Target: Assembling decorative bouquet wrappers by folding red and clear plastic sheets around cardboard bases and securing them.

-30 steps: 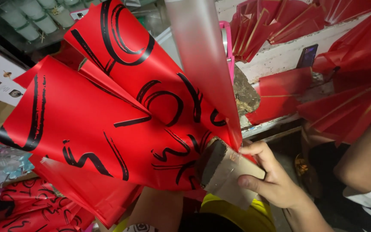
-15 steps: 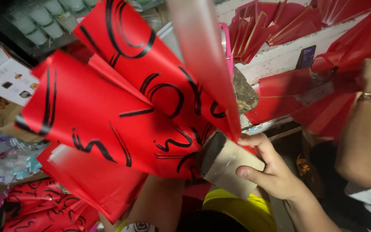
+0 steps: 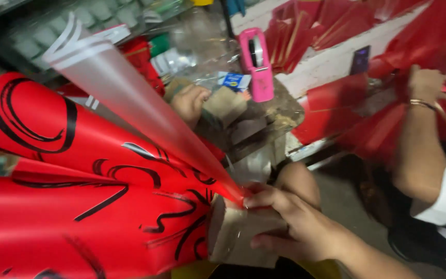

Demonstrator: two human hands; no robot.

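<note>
The fan of red sheets with black brush strokes point(image 3: 78, 206) spreads from low centre out to the left, its pleats meeting at a cardboard base point(image 3: 233, 237) near the bottom middle, with a frosted clear sheet point(image 3: 130, 103) rolled into a cone rising from the same point. The right hand point(image 3: 290, 227) is closed around that base, thumb and fingertips pinching the cone's tip against the cardboard; holding this well seems to call for a firm pinch right at the meeting point so the pleats cannot slip. The left hand point(image 3: 189, 103) rests curled on the cluttered worktop point(image 3: 280, 113) near cardboard scraps; what it holds cannot be told. A pink tape dispenser point(image 3: 256, 62) stands beside it, more red sheets point(image 3: 331, 26) lie beyond, and another person's arm point(image 3: 424, 134) works at the right
</note>
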